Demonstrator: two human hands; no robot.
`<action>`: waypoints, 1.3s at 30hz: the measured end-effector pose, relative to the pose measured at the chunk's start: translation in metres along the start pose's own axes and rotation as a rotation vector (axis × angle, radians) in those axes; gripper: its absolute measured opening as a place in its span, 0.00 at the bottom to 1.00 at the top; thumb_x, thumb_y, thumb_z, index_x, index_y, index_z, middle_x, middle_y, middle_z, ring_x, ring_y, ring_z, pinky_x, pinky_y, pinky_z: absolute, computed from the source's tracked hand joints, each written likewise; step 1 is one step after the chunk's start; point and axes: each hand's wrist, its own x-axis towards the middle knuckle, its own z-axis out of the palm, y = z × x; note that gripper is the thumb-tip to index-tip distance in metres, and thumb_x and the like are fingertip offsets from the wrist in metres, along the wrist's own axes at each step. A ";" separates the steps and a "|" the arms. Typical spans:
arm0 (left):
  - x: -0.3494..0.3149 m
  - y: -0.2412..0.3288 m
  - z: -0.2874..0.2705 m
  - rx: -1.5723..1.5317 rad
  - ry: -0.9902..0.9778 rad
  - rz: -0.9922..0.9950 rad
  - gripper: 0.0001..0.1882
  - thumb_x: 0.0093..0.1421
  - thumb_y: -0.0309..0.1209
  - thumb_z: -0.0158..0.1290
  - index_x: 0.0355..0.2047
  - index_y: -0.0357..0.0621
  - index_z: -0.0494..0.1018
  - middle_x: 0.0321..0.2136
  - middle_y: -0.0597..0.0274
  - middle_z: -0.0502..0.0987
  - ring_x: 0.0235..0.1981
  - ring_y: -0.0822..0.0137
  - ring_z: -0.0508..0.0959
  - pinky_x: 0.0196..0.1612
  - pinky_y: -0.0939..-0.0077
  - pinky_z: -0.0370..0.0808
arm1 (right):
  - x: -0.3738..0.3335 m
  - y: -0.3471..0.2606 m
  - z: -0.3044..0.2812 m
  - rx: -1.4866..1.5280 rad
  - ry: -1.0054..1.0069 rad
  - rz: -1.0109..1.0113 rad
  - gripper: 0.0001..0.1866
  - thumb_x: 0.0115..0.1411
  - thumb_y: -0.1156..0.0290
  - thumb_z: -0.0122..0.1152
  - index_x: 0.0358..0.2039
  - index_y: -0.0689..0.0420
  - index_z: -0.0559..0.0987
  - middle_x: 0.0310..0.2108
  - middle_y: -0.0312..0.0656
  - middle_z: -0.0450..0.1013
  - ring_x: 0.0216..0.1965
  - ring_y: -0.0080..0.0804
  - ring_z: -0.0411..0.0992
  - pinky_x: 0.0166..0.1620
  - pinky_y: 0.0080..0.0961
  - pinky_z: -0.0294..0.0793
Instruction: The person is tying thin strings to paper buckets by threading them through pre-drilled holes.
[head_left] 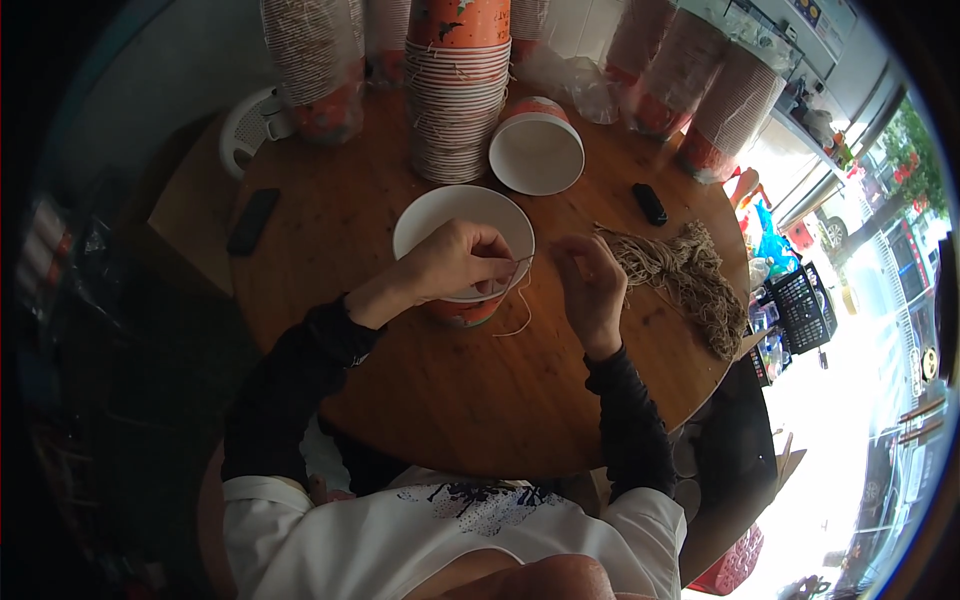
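A white-lined paper bucket point(412, 232) with an orange printed outside stands upright before me. Over its right rim, my left hand point(462, 262) pinches a thin string point(527, 312) between thumb and fingers. One short end sticks out to the right; a longer piece droops past the bucket onto the wood. Just to the right hovers my right hand point(592, 290), its fingers curled together; whatever it may hold is too small to see. Close beside it lies a loose hank of beige twine point(690, 275), gathered in the middle.
The round wooden table point(480, 400) carries a tall stack of paper buckets point(460, 110) and a bucket on its side point(540, 155). Bagged stacks point(735, 110) line the back. A black phone-like object point(254, 222) lies left, a small black object point(650, 204) right.
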 end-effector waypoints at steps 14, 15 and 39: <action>-0.006 0.001 0.014 -0.525 0.089 -0.106 0.11 0.64 0.32 0.55 0.39 0.34 0.77 0.31 0.63 0.79 0.31 0.76 0.78 0.39 0.83 0.77 | 0.009 -0.009 0.009 0.220 -0.205 0.141 0.06 0.52 0.76 0.67 0.33 0.58 0.82 0.34 0.39 0.71 0.39 0.30 0.72 0.43 0.26 0.72; -0.007 0.000 0.014 -0.522 0.087 -0.110 0.11 0.64 0.32 0.55 0.39 0.34 0.77 0.31 0.63 0.79 0.31 0.76 0.78 0.39 0.83 0.77 | 0.009 -0.007 0.010 0.269 -0.200 0.192 0.06 0.53 0.75 0.67 0.33 0.58 0.82 0.33 0.38 0.71 0.39 0.27 0.72 0.43 0.24 0.72; -0.006 0.001 0.024 -0.242 0.230 0.000 0.05 0.64 0.28 0.52 0.36 0.38 0.75 0.30 0.68 0.76 0.32 0.79 0.75 0.39 0.84 0.74 | -0.017 -0.019 0.016 0.013 -0.048 -0.040 0.07 0.50 0.80 0.63 0.30 0.59 0.75 0.31 0.41 0.73 0.36 0.42 0.72 0.41 0.33 0.71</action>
